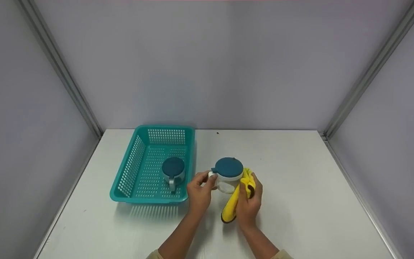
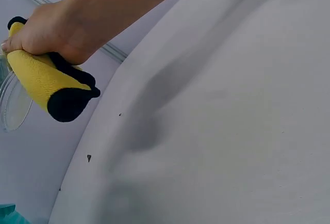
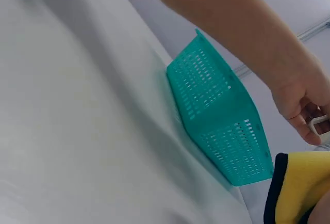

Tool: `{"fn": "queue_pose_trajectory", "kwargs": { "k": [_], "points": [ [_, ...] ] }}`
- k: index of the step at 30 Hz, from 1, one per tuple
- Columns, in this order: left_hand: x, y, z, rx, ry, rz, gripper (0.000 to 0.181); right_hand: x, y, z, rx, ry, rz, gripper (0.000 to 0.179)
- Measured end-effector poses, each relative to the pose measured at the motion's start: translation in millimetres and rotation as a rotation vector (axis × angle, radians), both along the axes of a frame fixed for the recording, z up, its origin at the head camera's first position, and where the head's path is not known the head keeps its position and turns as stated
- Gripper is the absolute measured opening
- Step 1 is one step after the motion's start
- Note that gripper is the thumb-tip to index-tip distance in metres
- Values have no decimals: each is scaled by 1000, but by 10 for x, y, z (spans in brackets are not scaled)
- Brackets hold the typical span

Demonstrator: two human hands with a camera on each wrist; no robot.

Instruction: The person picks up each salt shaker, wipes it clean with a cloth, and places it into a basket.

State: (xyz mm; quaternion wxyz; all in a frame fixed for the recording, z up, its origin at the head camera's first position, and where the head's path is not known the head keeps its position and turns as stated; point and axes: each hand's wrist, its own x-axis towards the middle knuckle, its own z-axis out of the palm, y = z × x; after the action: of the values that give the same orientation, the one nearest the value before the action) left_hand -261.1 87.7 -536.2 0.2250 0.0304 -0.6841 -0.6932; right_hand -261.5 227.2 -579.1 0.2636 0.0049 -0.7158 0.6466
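A clear jar (image 1: pixel 225 186) with a dark blue lid (image 1: pixel 229 167) and a white handle is held up over the table, slightly tilted. My left hand (image 1: pixel 199 190) pinches its handle (image 3: pixel 320 122) between thumb and fingers. On the jar's other side, my right hand (image 1: pixel 249 205) grips a folded yellow cloth (image 1: pixel 231 208) with black edging, its upper part right at the jar's wall. From the left wrist, the cloth roll (image 2: pixel 38 77) hangs below the right hand, and the jar's clear bottom shows beyond it.
A teal perforated basket (image 1: pixel 120 169) stands left of my hands on the white table (image 1: pixel 300 187). Inside it is a second jar with a dark blue lid (image 1: pixel 173 166) and a grey handle. Grey panels (image 1: pixel 207 64) enclose the table at the back and both sides.
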Motion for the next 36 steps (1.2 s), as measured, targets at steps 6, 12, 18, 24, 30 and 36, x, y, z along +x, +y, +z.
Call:
{"fn": "queue_pose_trajectory", "kwargs": {
  "k": [6, 12, 18, 24, 30, 36],
  "points": [
    [-64, -85, -48, 40, -42, -63, 18, 9, 10, -71, 169, 273, -23, 61],
    [-111, -225, 18, 109, -148, -188, 21, -15, 43, -107, 367, 563, -29, 57],
    [-118, -348, 77, 95, -206, -276, 21, -126, 86, -35, 599, 929, -127, 46],
    [-144, -400, 18, 126, -221, -321, 24, -204, 146, 99, 684, 1126, -153, 33],
    [-159, -429, -29, 117, -201, -359, 27, -253, 220, 201, 698, 1194, -112, 29],
    [-166, -462, -70, 136, -168, -404, 29, -309, 274, 208, 687, 1215, -63, 32]
  ]
}}
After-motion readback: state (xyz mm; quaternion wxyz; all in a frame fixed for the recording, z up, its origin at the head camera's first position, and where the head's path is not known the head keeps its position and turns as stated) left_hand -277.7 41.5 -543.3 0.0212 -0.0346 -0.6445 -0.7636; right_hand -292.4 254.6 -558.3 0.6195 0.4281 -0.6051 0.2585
